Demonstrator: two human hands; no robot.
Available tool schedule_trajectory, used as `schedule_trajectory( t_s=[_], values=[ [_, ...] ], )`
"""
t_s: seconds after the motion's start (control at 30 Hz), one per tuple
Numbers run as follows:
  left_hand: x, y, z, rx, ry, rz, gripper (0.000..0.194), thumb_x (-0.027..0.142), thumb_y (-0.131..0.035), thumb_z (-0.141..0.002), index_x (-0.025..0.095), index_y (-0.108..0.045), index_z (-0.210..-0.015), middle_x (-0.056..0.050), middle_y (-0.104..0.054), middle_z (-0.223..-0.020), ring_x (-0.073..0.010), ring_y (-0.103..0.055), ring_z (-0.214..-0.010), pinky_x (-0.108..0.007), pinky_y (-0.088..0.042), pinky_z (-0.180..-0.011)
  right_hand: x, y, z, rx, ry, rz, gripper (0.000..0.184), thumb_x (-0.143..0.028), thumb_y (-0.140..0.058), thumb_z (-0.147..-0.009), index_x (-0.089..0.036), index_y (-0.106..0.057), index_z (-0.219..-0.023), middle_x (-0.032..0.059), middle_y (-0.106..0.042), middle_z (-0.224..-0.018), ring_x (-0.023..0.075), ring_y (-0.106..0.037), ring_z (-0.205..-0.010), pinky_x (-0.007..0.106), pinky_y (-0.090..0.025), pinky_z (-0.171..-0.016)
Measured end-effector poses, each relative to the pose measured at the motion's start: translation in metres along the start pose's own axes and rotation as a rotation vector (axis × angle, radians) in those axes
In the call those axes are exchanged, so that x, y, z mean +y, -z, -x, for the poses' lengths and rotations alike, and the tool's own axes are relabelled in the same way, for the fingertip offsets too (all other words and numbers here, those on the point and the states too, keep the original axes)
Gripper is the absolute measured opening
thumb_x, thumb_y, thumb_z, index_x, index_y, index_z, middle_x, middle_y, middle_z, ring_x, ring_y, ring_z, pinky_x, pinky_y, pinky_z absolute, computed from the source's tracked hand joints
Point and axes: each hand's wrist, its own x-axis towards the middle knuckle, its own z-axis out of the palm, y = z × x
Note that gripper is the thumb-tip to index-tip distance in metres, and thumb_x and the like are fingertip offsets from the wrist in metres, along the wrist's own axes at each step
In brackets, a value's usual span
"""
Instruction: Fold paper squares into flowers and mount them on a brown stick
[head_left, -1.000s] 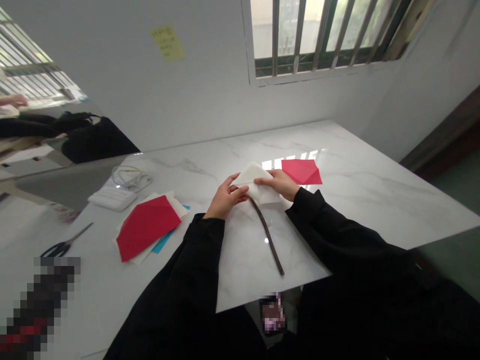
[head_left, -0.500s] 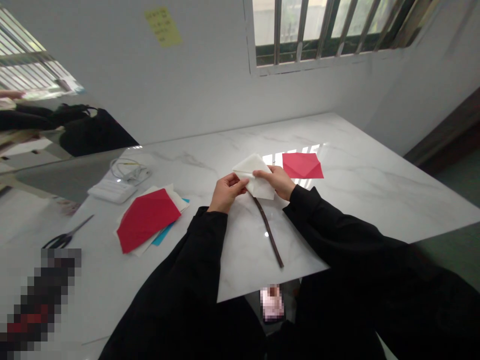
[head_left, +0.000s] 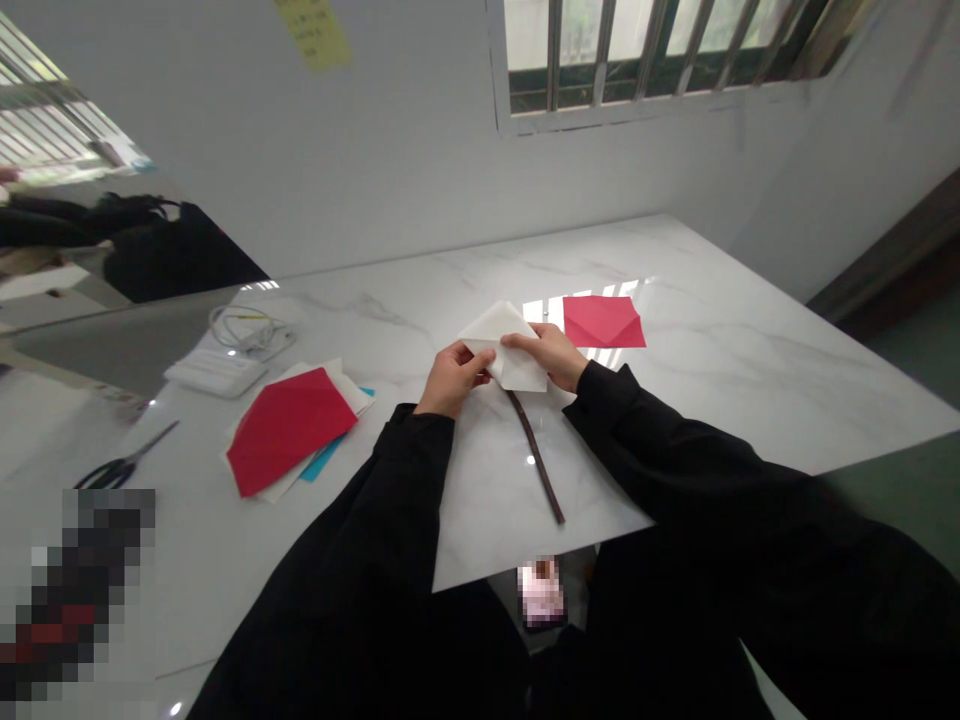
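Note:
A folded white sheet of paper (head_left: 504, 322) is held between both hands above the table. My left hand (head_left: 450, 380) pinches its left side between thumb and fingers. On the right side, my right hand (head_left: 555, 355) grips the sheet with the thumb on top and the fingers behind. Under the paper a thin dark brown stick (head_left: 536, 455) lies on the table and points towards me; its far end is hidden by the sheet. Just beyond my right hand lies a creased red paper (head_left: 604, 322).
Left of my arms is a pile of red (head_left: 289, 435), white and blue (head_left: 324, 460) sheets. Scissors (head_left: 131, 460) lie further left, near a blurred-out dark object (head_left: 82, 600). A white box with a cable (head_left: 251, 335) sits behind the pile. The marble-patterned table (head_left: 720, 370) meets a wall.
The view has tilted slightly, so everything sits a little higher in the picture. Both hands keep their grip on the white paper, whose crease looks flatter now.

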Motion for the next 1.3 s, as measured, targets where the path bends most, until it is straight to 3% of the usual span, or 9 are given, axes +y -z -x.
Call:
schedule_trajectory(
  t_s=[0.33, 0.57, 0.83, 1.1, 1.3],
  values=[
    [-0.0047, -0.0026, -0.0022, 0.038, -0.031, -0.005, 0.056, 0.052, -0.093, -0.062, 0.013, -0.071, -0.097, -0.004, -0.071, -0.084, -0.013, -0.061, -0.066, -0.022, -0.048, -0.054, 0.0014, 0.0, 0.0003, -0.056, 0.016, 0.013, 0.018, -0.025, -0.077, -0.086, -0.014, -0.074, -0.1, 0.0066, -0.077, -0.09, 0.017, -0.071, -0.074, 0.025, -0.056, -0.065],
    [-0.0071, -0.0034, -0.0041, 0.007, -0.084, 0.105, 0.06, 0.058, -0.094, -0.064, 0.015, -0.072, -0.099, -0.005, -0.073, -0.086, -0.0152, -0.063, -0.069, -0.027, -0.053, -0.061, 0.0008, -0.0009, 0.0007, -0.074, 0.009, 0.007, 0.019, -0.022, -0.077, -0.087, -0.012, -0.075, -0.102, 0.0083, -0.079, -0.096, 0.0175, -0.072, -0.08, 0.025, -0.057, -0.069],
    [-0.0069, -0.0039, -0.0048, 0.103, -0.218, -0.002, 0.061, 0.07, -0.09, -0.067, 0.016, -0.069, -0.085, 0.001, -0.062, -0.063, -0.0089, -0.048, -0.047, -0.023, -0.037, -0.043, 0.0018, -0.0026, 0.002, -0.091, 0.046, 0.078, 0.017, -0.022, -0.076, -0.088, -0.011, -0.075, -0.1, 0.009, -0.079, -0.094, 0.0166, -0.071, -0.077, 0.024, -0.055, -0.067],
    [-0.0056, -0.0049, -0.0033, 0.206, -0.203, -0.042, 0.056, 0.065, -0.089, -0.069, 0.015, -0.07, -0.082, 0.002, -0.059, -0.057, -0.0092, -0.047, -0.043, -0.023, -0.031, -0.038, 0.0003, -0.0021, 0.0025, -0.138, 0.08, 0.14, 0.021, -0.026, -0.081, -0.087, -0.012, -0.076, -0.102, 0.0083, -0.08, -0.097, 0.017, -0.072, -0.079, 0.024, -0.055, -0.069],
    [-0.005, -0.0013, -0.0031, 0.174, -0.201, -0.067, 0.057, 0.066, -0.091, -0.065, 0.014, -0.07, -0.079, -0.001, -0.064, -0.063, -0.0099, -0.049, -0.048, -0.023, -0.034, -0.04, -0.0013, -0.0008, 0.0034, -0.178, 0.037, 0.076, 0.034, -0.045, -0.078, -0.095, -0.013, -0.077, -0.104, 0.0112, -0.081, -0.101, 0.0185, -0.074, -0.082, 0.024, -0.057, -0.068]
  ],
)
